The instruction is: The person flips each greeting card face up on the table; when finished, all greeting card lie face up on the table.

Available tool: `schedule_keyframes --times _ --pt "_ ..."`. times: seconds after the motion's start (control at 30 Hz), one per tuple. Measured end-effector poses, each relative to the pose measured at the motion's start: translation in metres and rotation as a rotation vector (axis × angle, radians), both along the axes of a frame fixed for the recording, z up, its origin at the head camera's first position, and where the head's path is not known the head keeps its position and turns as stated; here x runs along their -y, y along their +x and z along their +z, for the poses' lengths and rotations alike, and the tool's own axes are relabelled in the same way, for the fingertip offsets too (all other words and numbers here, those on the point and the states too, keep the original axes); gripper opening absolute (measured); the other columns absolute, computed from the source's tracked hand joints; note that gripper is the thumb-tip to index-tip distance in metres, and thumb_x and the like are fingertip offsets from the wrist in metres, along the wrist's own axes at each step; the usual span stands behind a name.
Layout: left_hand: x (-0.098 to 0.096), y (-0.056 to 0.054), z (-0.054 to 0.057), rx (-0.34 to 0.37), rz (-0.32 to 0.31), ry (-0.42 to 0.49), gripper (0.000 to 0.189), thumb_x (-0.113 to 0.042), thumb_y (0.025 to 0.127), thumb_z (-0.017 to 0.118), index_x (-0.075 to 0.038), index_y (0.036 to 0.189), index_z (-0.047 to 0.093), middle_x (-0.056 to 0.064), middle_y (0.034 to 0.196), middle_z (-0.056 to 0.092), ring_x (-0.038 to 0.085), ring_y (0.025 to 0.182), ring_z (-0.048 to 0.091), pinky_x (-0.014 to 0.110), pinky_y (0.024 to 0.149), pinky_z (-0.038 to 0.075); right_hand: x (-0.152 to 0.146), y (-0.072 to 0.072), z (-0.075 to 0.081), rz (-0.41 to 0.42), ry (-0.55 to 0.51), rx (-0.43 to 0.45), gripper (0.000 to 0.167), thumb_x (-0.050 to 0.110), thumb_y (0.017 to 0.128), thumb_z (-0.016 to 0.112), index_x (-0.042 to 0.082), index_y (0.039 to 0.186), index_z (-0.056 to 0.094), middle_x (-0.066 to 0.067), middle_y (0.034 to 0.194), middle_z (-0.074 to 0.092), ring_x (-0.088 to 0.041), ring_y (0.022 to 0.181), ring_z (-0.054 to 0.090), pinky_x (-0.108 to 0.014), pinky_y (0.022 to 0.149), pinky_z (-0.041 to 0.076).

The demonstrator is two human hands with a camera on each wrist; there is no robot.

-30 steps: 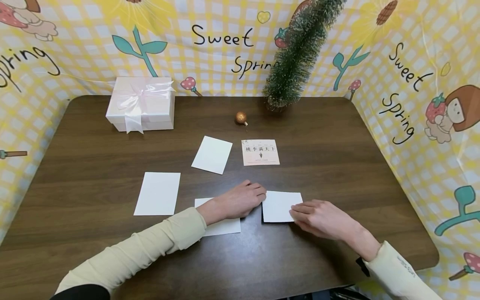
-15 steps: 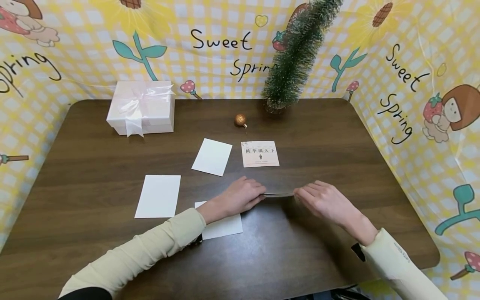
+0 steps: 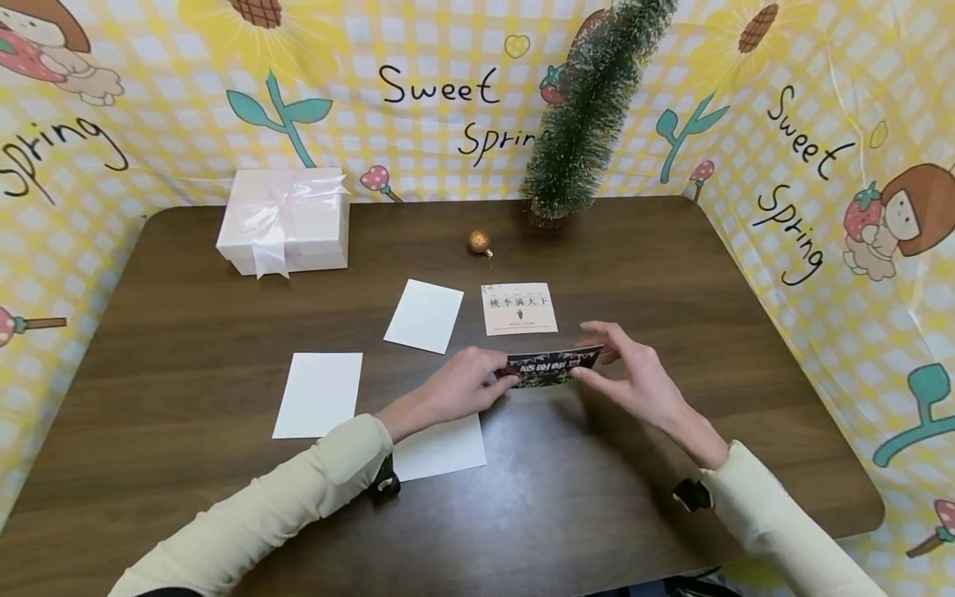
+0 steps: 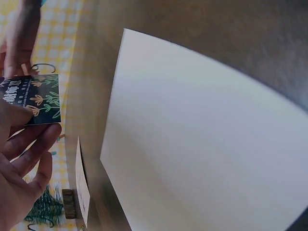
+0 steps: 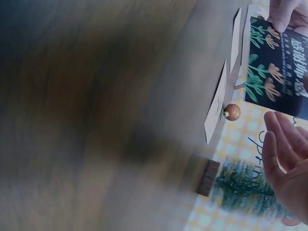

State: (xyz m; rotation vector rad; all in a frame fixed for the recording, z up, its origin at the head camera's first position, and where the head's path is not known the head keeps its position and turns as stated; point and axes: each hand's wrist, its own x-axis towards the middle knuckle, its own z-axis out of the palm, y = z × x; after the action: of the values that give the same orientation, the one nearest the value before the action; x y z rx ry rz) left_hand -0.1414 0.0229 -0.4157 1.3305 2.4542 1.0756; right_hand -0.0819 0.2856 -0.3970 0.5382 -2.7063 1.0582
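Note:
A black card point(image 3: 554, 367) with white lettering and green and orange plant drawings is held tilted up over the table, its printed face toward me. My left hand point(image 3: 464, 383) pinches its left end, the thumb in front; the left wrist view shows the fingers of my left hand point(image 4: 24, 163) below the card's edge. At the other end my right hand point(image 3: 642, 383) pinches the card point(image 5: 279, 67) between thumb and fingers. Under my left forearm lies a blank white card point(image 3: 443, 448), partly hidden. Beyond the hands a pale printed card point(image 3: 519, 309) lies face up.
Two more blank white cards, one further back point(image 3: 424, 316) and one at left point(image 3: 319, 395), lie on the brown table point(image 3: 186, 348). Along the back stand a white gift box point(image 3: 287, 220) with a ribbon, a gold bauble point(image 3: 478, 242) and a small green tree point(image 3: 578, 133).
The card was lying blank side up between my hands; they have lifted it and tipped it upright, so its black printed face now shows. The other cards stay put.

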Motion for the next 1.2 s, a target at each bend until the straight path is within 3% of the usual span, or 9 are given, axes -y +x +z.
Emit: schedule_keyframes --times 0.13,0.27,0.43,0.53,0.7,0.8,0.9,1.03,1.2 --pt "0.003 0.000 0.005 0.124 0.023 0.037 0.012 -0.010 0.094 0.063 -0.003 0.086 0.068 0.008 0.082 0.072 0.003 0.049 0.048 0.018 0.047 0.040 0.003 0.000 -0.005 -0.041 -0.090 0.066 0.034 0.008 0.080 0.079 0.005 0.110 0.062 -0.004 0.088 0.071 -0.018 0.079 0.068 -0.037 0.073 0.056" --pt "0.005 -0.001 0.005 0.206 0.038 0.062 0.012 -0.012 0.095 0.063 -0.002 0.095 0.069 0.009 0.085 0.072 0.008 0.055 0.055 0.019 0.051 0.044 0.007 0.000 -0.010 -0.052 -0.127 0.116 0.010 0.006 0.084 0.076 0.006 0.090 0.068 -0.001 0.079 0.069 -0.013 0.074 0.065 -0.030 0.070 0.055" --pt "0.006 -0.001 0.000 0.282 0.109 0.097 0.030 -0.017 0.092 0.068 -0.002 0.116 0.057 0.008 0.090 0.071 0.013 0.072 0.065 0.022 0.063 0.051 0.012 -0.001 -0.010 -0.089 -0.144 0.193 0.008 0.007 0.085 0.074 0.006 0.091 0.069 -0.002 0.078 0.069 -0.011 0.073 0.063 -0.027 0.070 0.054" --pt "0.007 0.000 -0.003 0.315 0.178 0.106 0.039 -0.021 0.090 0.071 -0.004 0.118 0.050 0.007 0.092 0.069 0.013 0.080 0.064 0.025 0.070 0.053 0.015 -0.002 -0.010 -0.096 -0.167 0.237 0.009 0.008 0.086 0.074 0.005 0.093 0.070 -0.004 0.080 0.070 -0.015 0.073 0.064 -0.029 0.069 0.054" --pt "0.006 0.000 -0.006 0.334 0.262 0.168 0.027 -0.019 0.094 0.065 -0.004 0.111 0.051 0.008 0.092 0.067 0.014 0.079 0.061 0.027 0.069 0.051 0.021 -0.004 -0.012 -0.084 -0.236 0.340 0.012 0.008 0.087 0.073 0.002 0.097 0.070 -0.008 0.082 0.070 -0.025 0.070 0.064 -0.026 0.063 0.051" --pt "0.004 0.000 -0.007 0.323 0.296 0.215 0.014 -0.012 0.096 0.061 -0.002 0.103 0.054 0.009 0.087 0.066 0.013 0.072 0.059 0.025 0.065 0.049 0.024 -0.004 -0.015 -0.085 -0.260 0.397 0.016 0.009 0.087 0.072 0.002 0.101 0.070 -0.009 0.084 0.071 -0.024 0.072 0.065 -0.024 0.064 0.051" --pt "0.003 0.000 -0.008 0.323 0.322 0.227 0.010 -0.007 0.094 0.062 0.000 0.095 0.055 0.010 0.081 0.064 0.011 0.066 0.057 0.022 0.061 0.048 0.025 -0.005 -0.017 -0.107 -0.235 0.409 0.013 0.011 0.087 0.073 0.002 0.096 0.068 -0.006 0.082 0.070 -0.018 0.072 0.065 -0.024 0.066 0.051" --pt "0.000 0.000 -0.010 0.341 0.364 0.167 0.014 -0.008 0.092 0.065 -0.001 0.094 0.054 0.006 0.074 0.061 0.009 0.059 0.055 0.021 0.056 0.044 0.026 -0.005 -0.020 -0.166 -0.135 0.377 0.017 0.015 0.086 0.075 0.007 0.081 0.061 0.000 0.070 0.061 -0.013 0.065 0.059 -0.023 0.060 0.046" --pt "-0.006 0.000 -0.015 0.309 0.413 0.066 0.019 -0.010 0.089 0.069 0.000 0.096 0.055 0.004 0.069 0.062 0.009 0.056 0.056 0.022 0.052 0.043 0.025 -0.006 -0.024 -0.204 -0.019 0.370 0.023 0.021 0.084 0.077 0.008 0.078 0.059 0.002 0.065 0.057 -0.011 0.061 0.055 -0.024 0.059 0.042"
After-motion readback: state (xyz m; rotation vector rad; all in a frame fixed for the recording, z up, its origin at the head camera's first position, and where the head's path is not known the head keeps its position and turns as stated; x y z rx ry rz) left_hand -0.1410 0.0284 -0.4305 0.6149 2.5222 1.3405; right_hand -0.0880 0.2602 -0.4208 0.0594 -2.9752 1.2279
